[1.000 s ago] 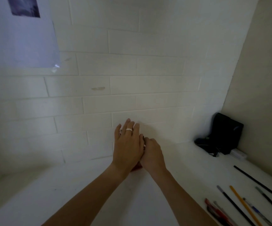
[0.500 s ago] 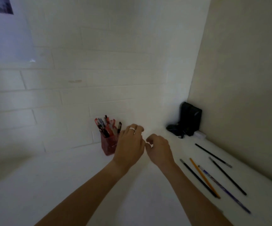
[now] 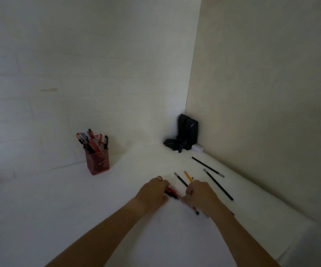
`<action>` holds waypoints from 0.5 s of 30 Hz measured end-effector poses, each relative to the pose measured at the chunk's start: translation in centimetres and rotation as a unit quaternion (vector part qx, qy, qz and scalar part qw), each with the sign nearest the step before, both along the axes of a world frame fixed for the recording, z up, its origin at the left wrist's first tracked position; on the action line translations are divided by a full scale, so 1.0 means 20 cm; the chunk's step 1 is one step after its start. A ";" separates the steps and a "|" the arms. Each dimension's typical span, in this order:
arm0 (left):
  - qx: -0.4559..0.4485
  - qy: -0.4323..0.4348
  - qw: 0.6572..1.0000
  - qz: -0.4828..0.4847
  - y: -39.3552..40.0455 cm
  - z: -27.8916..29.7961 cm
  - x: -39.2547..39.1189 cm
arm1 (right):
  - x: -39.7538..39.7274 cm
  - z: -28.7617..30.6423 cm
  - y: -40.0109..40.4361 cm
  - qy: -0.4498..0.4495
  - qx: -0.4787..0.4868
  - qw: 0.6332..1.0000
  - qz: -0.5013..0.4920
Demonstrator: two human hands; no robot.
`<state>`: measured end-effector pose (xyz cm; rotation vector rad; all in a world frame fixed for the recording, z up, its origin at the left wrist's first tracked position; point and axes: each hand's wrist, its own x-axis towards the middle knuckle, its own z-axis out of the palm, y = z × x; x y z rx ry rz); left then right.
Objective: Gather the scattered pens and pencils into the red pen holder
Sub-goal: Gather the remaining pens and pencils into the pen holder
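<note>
We see left hand (image 3: 152, 191) and right hand (image 3: 200, 195) curled, pinching opposite ends of red and black pens (image 3: 172, 192) lying between them, long axis hand to hand. Red pen holder (image 3: 97, 162) stands well left of hands, behind; left hand nearer.

My left hand (image 3: 152, 191) and right hand (image 3: 201, 195) cover most of the red and black pens (image 3: 172, 192) between them, so I cannot count them. My right fingers (image 3: 189, 190) hide the orange pencil's (image 3: 187, 176) lower end. Both forearms run off the bottom edge. The dark objects (image 3: 184, 134) in the corner are too dim to identify.
</note>
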<state>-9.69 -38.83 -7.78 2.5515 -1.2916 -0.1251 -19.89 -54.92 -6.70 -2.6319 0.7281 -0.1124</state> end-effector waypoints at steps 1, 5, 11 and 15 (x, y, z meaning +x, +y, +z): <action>-0.006 0.005 1.000 0.008 -0.01 -0.01 -0.01 | -0.02 -0.02 0.00 -0.013 0.008 1.000 0.004; -0.054 0.037 0.997 0.047 -0.05 -0.03 -0.03 | -0.03 -0.04 0.05 -0.037 0.036 0.999 0.013; -0.069 0.103 0.975 0.186 -0.03 -0.01 -0.05 | 0.04 -0.04 0.12 -0.022 0.083 0.995 0.041; -0.073 0.183 0.955 0.221 -0.02 0.01 -0.02 | 0.08 -0.04 0.17 -0.017 0.121 0.992 0.039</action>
